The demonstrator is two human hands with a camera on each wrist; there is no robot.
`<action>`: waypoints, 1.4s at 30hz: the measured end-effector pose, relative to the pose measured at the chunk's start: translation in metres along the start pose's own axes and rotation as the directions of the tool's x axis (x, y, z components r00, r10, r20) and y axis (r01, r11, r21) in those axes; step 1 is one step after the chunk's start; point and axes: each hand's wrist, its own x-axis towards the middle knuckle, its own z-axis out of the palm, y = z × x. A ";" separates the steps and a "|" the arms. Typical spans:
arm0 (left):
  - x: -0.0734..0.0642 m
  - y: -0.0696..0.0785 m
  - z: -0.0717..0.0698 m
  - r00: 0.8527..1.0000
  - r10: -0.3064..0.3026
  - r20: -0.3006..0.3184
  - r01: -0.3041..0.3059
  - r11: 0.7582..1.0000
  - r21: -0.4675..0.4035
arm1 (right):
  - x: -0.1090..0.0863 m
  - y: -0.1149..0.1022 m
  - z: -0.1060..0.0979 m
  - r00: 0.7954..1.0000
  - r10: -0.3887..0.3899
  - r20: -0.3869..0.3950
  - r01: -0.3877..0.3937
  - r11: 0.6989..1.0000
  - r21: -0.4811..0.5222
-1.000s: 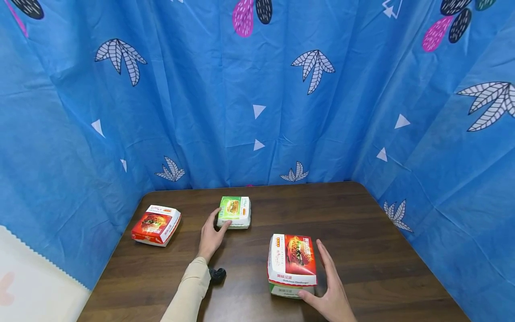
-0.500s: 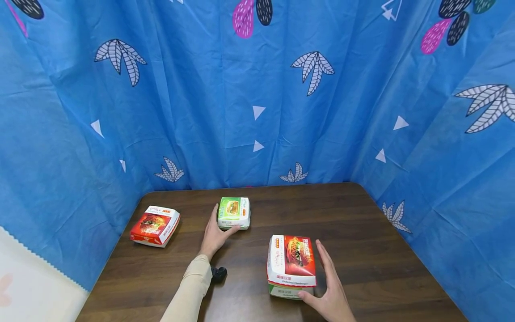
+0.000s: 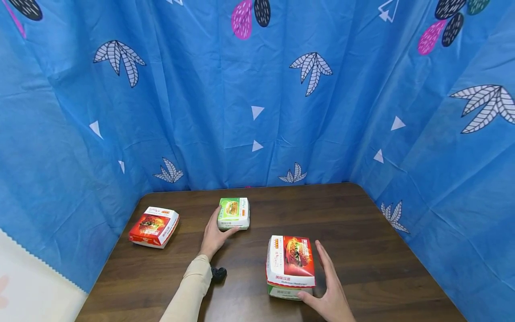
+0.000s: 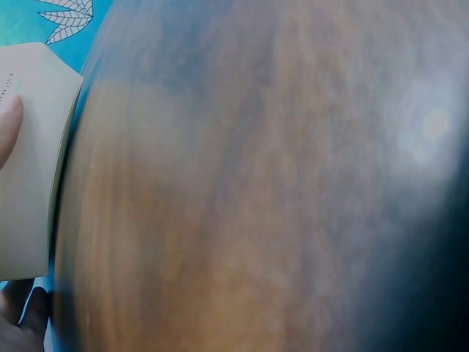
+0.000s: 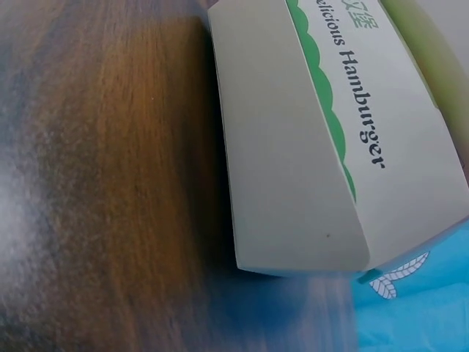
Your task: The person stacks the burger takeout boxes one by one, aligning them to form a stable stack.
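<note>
A green-and-white hamburger box (image 3: 229, 209) stands toward the table's back edge. My left hand (image 3: 213, 235) holds it at its left corner, with the thumb along the front and the fingers at the left side. In the left wrist view, the thumb (image 4: 9, 130) lies on the white side of the box (image 4: 33, 191). At front right a red-and-white hamburger box (image 3: 295, 259) sits on a green-and-white one (image 3: 283, 292). Beside this stack my right hand (image 3: 331, 286) has its fingers extended along the right and its thumb at the lower box's front. The right wrist view shows that lower box (image 5: 293, 161), without the hand.
Another red-and-white hamburger box (image 3: 154, 226) lies near the left edge of the dark wooden table (image 3: 318, 205). A blue patterned curtain (image 3: 241, 112) surrounds the table at the back and sides. A black device (image 3: 218, 274) is at the left wrist.
My left thumb has shifted to the right along the front of the green box. The right hand and the stack keep their places; the head view drifts slightly.
</note>
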 end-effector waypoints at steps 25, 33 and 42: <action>-0.001 -0.001 -0.001 0.998 -0.017 -0.058 0.018 1.000 0.001 | -0.001 0.002 -0.001 1.000 -0.030 -0.006 0.030 0.999 0.021; -0.004 -0.002 -0.002 0.998 -0.016 -0.064 0.016 1.000 -0.012 | -0.002 0.005 -0.001 0.997 -0.077 -0.005 0.077 0.995 0.071; -0.004 -0.001 -0.006 0.997 0.001 -0.078 -0.002 1.000 -0.013 | -0.002 0.004 0.001 0.999 -0.038 -0.003 0.038 0.998 0.043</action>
